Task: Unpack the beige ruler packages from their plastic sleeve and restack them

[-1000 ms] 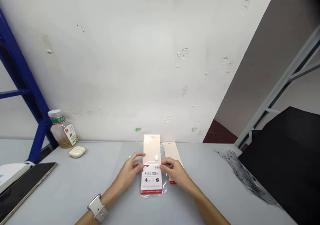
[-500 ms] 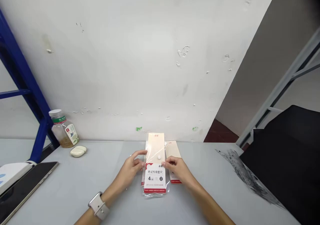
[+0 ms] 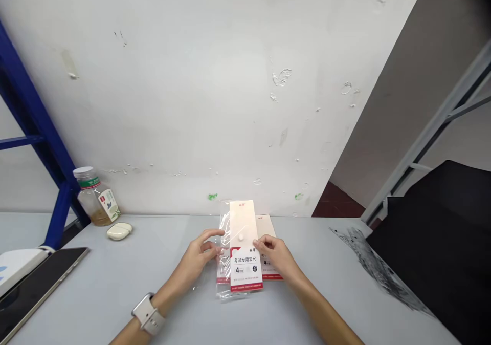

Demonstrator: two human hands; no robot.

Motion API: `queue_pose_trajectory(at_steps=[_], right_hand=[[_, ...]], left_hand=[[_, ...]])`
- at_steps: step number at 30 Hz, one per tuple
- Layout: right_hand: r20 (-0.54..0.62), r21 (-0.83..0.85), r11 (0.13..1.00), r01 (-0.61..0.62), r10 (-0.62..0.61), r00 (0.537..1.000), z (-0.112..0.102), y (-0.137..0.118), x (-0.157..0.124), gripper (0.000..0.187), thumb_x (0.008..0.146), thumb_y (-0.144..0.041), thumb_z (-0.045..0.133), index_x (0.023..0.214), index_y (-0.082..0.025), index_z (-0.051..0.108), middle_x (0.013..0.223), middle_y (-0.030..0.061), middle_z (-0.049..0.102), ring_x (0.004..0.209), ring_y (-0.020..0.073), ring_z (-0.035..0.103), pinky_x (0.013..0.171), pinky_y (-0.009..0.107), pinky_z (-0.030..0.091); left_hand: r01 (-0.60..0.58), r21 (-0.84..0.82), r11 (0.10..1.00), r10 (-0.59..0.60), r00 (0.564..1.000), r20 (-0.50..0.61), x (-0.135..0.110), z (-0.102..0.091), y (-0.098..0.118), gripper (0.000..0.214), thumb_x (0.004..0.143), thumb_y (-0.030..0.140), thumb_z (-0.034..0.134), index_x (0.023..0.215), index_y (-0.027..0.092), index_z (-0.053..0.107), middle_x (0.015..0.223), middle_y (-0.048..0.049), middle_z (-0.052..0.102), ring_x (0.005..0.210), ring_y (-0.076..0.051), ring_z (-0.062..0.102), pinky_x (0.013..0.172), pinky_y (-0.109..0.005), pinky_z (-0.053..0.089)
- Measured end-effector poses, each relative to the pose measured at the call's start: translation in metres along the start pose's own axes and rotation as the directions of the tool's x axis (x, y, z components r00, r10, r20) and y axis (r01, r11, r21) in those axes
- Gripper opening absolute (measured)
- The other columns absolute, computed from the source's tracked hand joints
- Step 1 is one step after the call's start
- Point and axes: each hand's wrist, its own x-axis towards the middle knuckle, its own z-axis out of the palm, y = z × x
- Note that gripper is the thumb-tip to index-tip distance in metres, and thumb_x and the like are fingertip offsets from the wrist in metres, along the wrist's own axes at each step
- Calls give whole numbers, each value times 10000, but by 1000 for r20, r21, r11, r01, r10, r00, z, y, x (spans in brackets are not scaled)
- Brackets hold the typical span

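A tall cream card [image 3: 245,240] with a red-and-white printed label stands tilted above the grey table [image 3: 115,288]. My right hand [image 3: 276,257] pinches its right edge. My left hand [image 3: 199,259], with a white watch on the wrist, pinches the left edge of a clear plastic sleeve [image 3: 224,276] that the card partly sticks out of. A second cream card [image 3: 268,232] lies flat on the table behind my right hand, partly hidden by it.
A bottle of amber liquid [image 3: 94,197] and a small cream case [image 3: 119,231] stand at the back left by a blue frame [image 3: 34,130]. A dark tablet [image 3: 34,288] lies at the left edge. A black chair [image 3: 441,242] is at the right.
The card has moved up and to the right, sliding out of the clear sleeve; the sleeve's left and lower part now shows empty. Both hands shifted slightly right.
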Motion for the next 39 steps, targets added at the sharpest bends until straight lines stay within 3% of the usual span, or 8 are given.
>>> queue_pose_trajectory(at_steps=[5, 10, 15, 17, 19, 23, 28, 39], right_hand=[[-50, -65, 997, 29, -32, 998, -17, -6, 0, 413, 765, -595, 608, 638, -209, 538, 661, 1, 578, 661, 166, 529, 643, 297, 415], [-85, -169, 985, -12, -3, 996, -48, 1, 6, 389, 783, -538, 581, 587, -223, 465, 622, -15, 541, 620, 160, 482, 614, 299, 359], [-118, -318, 947, -49, 12, 993, -72, 16, 14, 367, 771, -505, 557, 555, -226, 454, 572, -28, 510, 570, 148, 434, 574, 292, 307], [-118, -391, 918, -68, 23, 993, -76, 22, 15, 357, 753, -484, 573, 543, -220, 458, 558, -32, 511, 557, 143, 433, 566, 282, 302], [-128, -467, 880, -83, 25, 991, -78, 25, 16, 346, 745, -461, 582, 531, -220, 458, 557, -31, 525, 558, 146, 444, 566, 278, 302], [-163, -600, 794, -96, -3, 987, -77, 26, 14, 306, 750, -427, 580, 545, -228, 472, 612, -14, 583, 588, 163, 479, 571, 278, 303], [-171, -708, 701, -89, -48, 984, -72, 21, 10, 276, 789, -402, 555, 586, -230, 480, 692, 2, 634, 642, 174, 526, 607, 283, 317], [-205, -837, 541, -83, -170, 964, -58, 16, 3, 334, 888, -372, 469, 590, -221, 472, 721, 35, 635, 698, 199, 558, 724, 335, 313]], left_hand=[[32, 56, 998, -24, 989, -143, 5, -16, -3, 428, 753, 383, 614, 1149, 222, 629, 673, 32, 600, 651, -172, 596, 734, -309, 463], [108, 191, 976, -23, 916, -401, 17, -48, -15, 454, 716, 452, 625, 1070, 170, 661, 559, 48, 499, 576, -169, 524, 571, -266, 397], [176, 333, 926, 16, 866, -499, 24, -68, -24, 334, 740, 364, 539, 1012, 196, 635, 772, 5, 599, 529, -134, 469, 549, -264, 384], [217, 450, 867, 46, 862, -505, 23, -68, -26, 279, 756, 332, 498, 974, 219, 631, 906, -19, 624, 603, -156, 529, 570, -269, 405], [266, 611, 745, 93, 867, -490, 22, -68, -28, 254, 774, 303, 461, 945, 239, 638, 985, -40, 618, 771, -213, 588, 619, -285, 428], [303, 759, 577, 143, 877, -459, 21, -67, -32, 258, 777, 274, 460, 954, 222, 639, 1075, -108, 574, 1031, -327, 538, 800, -375, 439], [293, 761, 578, 88, 905, -416, 21, -65, -34, 277, 767, 301, 499, 992, 198, 623, 1112, -130, 581, 1044, -344, 538, 887, -413, 423], [239, 742, 626, 92, 923, -374, 15, -50, -26, 367, 817, 407, 449, 1095, 195, 562, 1249, -128, 539, 1080, -350, 539, 800, -388, 468]])
